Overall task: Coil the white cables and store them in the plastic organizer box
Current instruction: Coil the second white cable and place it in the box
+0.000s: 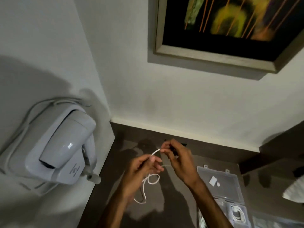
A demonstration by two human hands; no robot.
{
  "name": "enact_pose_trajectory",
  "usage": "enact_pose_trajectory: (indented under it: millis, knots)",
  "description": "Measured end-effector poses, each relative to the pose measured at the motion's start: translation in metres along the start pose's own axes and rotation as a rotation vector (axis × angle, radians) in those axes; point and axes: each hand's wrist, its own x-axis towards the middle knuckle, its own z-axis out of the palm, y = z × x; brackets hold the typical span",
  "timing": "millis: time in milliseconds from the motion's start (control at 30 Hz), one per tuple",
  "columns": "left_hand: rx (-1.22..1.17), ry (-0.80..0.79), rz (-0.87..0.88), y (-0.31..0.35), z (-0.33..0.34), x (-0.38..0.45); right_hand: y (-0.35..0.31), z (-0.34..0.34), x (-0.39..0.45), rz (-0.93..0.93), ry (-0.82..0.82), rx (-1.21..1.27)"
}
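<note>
Both hands work a white cable (152, 178) above the dark surface (115, 162), close to the wall. The left hand (141, 168) pinches the cable between thumb and fingertips, and a short arc of it runs up and to the right into the right hand (177, 160), whose fingertips are closed on the cable's upper end. The two grips are near each other, the right one a little higher and farther from the body. A second short strand shows between the hands, lower down; whether it is the start of a loop I cannot tell.

Below the left hand the rest of the cable hangs slack: a small loop just under the palm, then a longer bight trailing down toward the surface. So the loose length lies beneath and toward the person from the left grip, its run roughly up and down.

The left hand is nearer that slack, so it looks set to serve as the anchor while the right draws and wraps. Both wrists are bent inward, forearms converging from the bottom edge.

The box (220, 183) lies open to the right of the right forearm, lid back; coiled white cables (236, 213) already sit in its near compartments.
</note>
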Motion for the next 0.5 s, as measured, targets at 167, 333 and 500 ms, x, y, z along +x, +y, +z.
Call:
enact_pose_trajectory:
  millis: [167,333,500]
  knots:
    - [-0.282,-0.176,-0.022,0.041,0.007,0.001,-0.018,-0.006,0.004,-0.018,0.074,0.168]
    - [-0.122,-0.223,-0.006,0.061,0.018,0.0,-0.026,-0.023,0.006,-0.052,0.107,0.187]
    - [-0.366,-0.133,-0.084,0.057,0.033,-0.002,-0.03,-0.035,0.004,-0.038,0.069,0.243]
